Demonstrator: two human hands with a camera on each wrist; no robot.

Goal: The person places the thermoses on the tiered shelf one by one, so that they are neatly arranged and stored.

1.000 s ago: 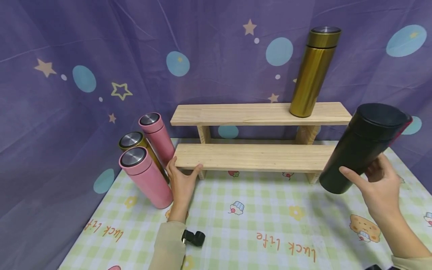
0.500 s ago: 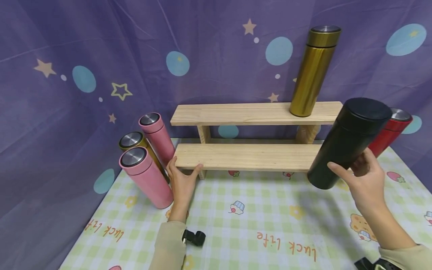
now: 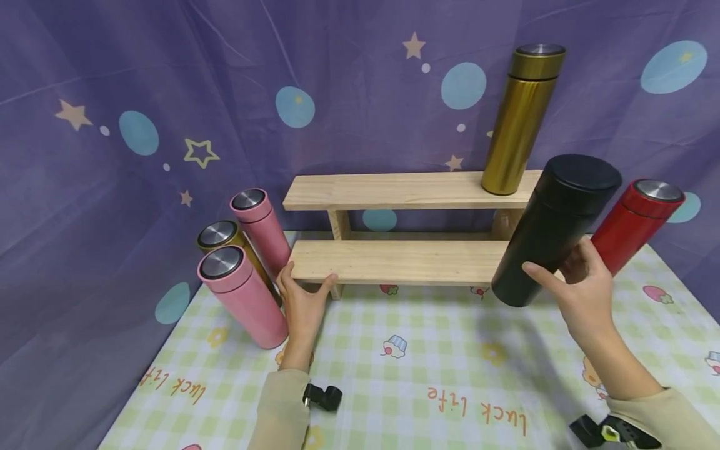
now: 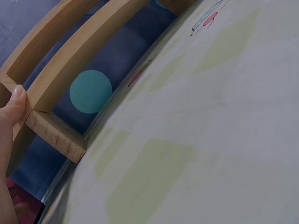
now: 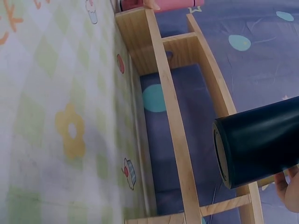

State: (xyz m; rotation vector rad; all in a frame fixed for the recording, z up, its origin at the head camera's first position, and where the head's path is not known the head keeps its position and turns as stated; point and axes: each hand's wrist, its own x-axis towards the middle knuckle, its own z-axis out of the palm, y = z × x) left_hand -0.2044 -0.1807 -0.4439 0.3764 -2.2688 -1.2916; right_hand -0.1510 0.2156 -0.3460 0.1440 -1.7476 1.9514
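My right hand (image 3: 587,297) grips a black thermos bottle (image 3: 554,228), tilted and held above the table in front of the right end of a two-tier wooden shelf (image 3: 394,259). In the right wrist view the bottle's round base (image 5: 222,154) faces the shelf boards. At the shelf's left end, my left hand (image 3: 304,312) holds the lower board's corner, its thumb (image 4: 17,95) on the front edge. Beside that hand stand a near pink bottle (image 3: 247,300), a far pink bottle (image 3: 263,228) and a gold bottle (image 3: 218,233) partly hidden between them.
A tall gold bottle (image 3: 523,119) stands on the upper board (image 3: 388,190), toward the right. Behind my right hand is a red bottle (image 3: 638,219), its lower part hidden. A green checked cloth (image 3: 422,362) covers the table, and a purple curtain (image 3: 360,50) hangs behind.
My right hand has carried the black bottle leftward, from the right side to in front of the shelf's right end, uncovering the red bottle. My left hand stays in place.
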